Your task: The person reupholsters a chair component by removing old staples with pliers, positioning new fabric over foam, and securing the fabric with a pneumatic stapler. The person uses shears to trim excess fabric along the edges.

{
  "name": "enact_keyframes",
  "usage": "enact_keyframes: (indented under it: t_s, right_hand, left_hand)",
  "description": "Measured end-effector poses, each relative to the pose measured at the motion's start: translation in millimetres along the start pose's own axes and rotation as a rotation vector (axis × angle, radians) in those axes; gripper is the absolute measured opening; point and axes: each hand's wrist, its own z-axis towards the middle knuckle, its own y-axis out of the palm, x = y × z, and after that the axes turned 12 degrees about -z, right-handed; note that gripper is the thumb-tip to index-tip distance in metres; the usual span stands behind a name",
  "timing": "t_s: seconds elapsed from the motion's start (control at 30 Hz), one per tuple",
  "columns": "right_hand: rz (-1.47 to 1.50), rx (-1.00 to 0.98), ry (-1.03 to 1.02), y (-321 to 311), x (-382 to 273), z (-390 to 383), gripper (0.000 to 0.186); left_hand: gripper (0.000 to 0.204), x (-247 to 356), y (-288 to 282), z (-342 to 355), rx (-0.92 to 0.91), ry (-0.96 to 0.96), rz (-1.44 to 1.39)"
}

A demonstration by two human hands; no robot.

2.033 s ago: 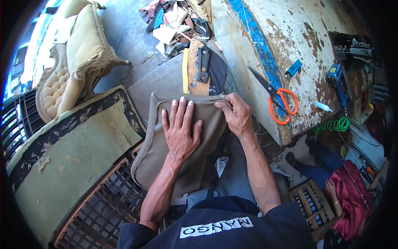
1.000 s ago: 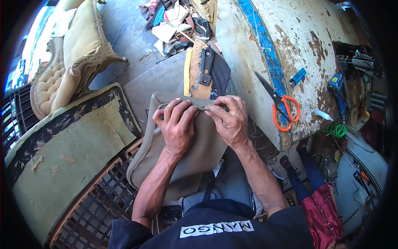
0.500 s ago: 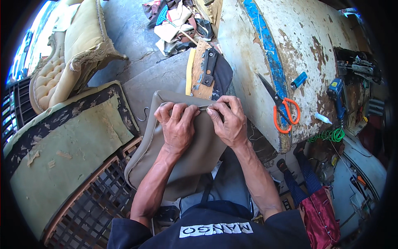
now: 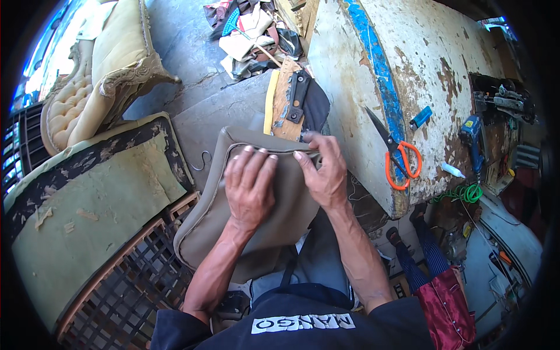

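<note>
A grey-brown upholstered seat cushion [image 4: 274, 201] with a piped seam leans across my lap. My left hand [image 4: 249, 181] lies on its face just below the far seam, fingers stretched out and nothing gripped. At the far right corner is my right hand [image 4: 325, 175], its thumb at the seam and apart from the bent, slightly blurred fingers, which reach over the edge. Beyond the cushion stands a wooden piece with a black bracket [image 4: 298, 96] fixed to it.
Orange-handled scissors [image 4: 402, 154], a blue lighter [image 4: 420, 117], a small white tube [image 4: 452, 170] and a blue power tool [image 4: 471, 137] lie on the worn table [image 4: 431, 76]. A green panel [image 4: 105, 204] and tufted sofa [image 4: 114, 70] are left. Fabric scraps [image 4: 251, 44] lie ahead; someone's legs [image 4: 423, 251] show at right.
My left fingers have uncurled from the seam and flattened on the cushion. The right thumb and fingers have parted from their pinch, the fingers moving toward the far edge.
</note>
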Motion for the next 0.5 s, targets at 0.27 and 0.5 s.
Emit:
enact_keyframes:
  t_s: [0.27, 0.5]
  right_hand:
    - [-0.372, -0.170, -0.261, -22, -25, 24, 0.015]
    - [-0.218, -0.271, -0.082, -13, -20, 27, 0.014]
  left_hand:
    - [0.044, -6, -3, -7, -0.148, 0.034, 0.130]
    - [0.034, -24, -17, 12, -0.076, 0.106, -0.051]
